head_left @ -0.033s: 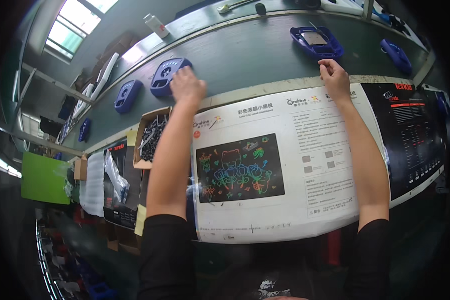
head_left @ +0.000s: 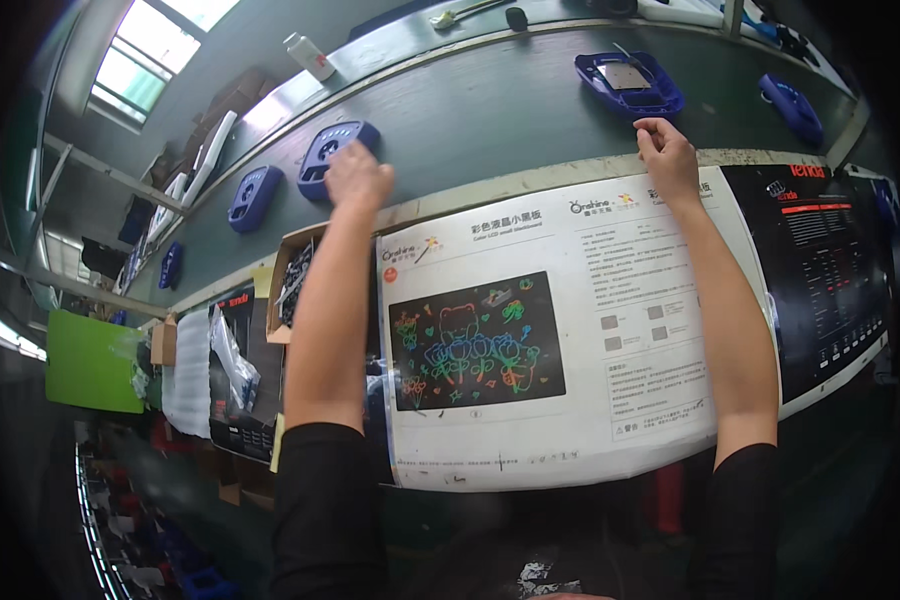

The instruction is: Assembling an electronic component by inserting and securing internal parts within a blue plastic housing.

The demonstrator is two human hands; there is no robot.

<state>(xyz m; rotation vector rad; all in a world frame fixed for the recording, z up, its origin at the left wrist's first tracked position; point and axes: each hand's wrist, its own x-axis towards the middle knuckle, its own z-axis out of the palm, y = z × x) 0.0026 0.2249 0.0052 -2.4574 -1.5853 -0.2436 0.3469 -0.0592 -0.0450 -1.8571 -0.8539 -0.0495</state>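
My left hand (head_left: 358, 176), fingers curled and slightly blurred, is at the near right edge of a blue plastic housing (head_left: 322, 150) with a round opening and a rectangular cutout. Whether it touches the housing, or holds anything, I cannot make out. My right hand (head_left: 667, 150) is closed, thumb and fingers pinched together over the bench's near edge. Anything between those fingertips is too small to see. Just beyond it lies an open blue shell (head_left: 660, 103) with a pale plate (head_left: 625, 77) inside and a thin piece sticking up.
More blue housings (head_left: 254, 200) (head_left: 792, 108) lie along the green bench (head_left: 470, 110). A cardboard box (head_left: 276, 300) of small dark parts is beside my left forearm. A printed white sheet (head_left: 490, 440) lies beneath my arms. A white bottle (head_left: 308, 56) stands at the back.
My left hand has drawn back from the top of the blue housing, towards me and slightly left, its fingers more curled. My right hand has hardly moved. The view has shifted slightly.
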